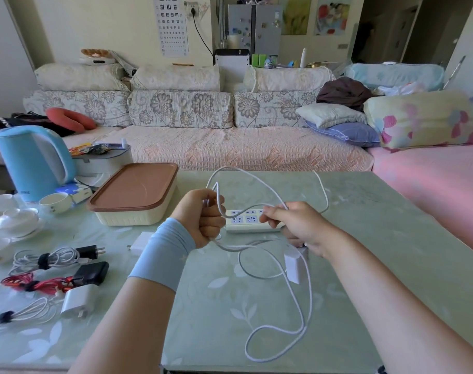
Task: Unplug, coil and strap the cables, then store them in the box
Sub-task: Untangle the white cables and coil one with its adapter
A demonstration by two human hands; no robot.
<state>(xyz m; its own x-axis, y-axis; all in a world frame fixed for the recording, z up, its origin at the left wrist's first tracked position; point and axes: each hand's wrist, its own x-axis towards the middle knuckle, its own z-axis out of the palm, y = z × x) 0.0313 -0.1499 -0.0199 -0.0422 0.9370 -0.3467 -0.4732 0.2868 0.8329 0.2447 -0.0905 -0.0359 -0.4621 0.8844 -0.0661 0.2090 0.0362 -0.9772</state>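
White cable (311, 306) looks light and floppy; my left hand (203, 218) fists its loops, right hand (297, 225) pinches slack at three o'clock.

One wide-angle camera on the person's head looks forward and down, close over the left hand (203, 220) and right hand (300, 225), across the pale green leaf-patterned glass table (378, 238) toward the floral fabric sofa (203, 149).
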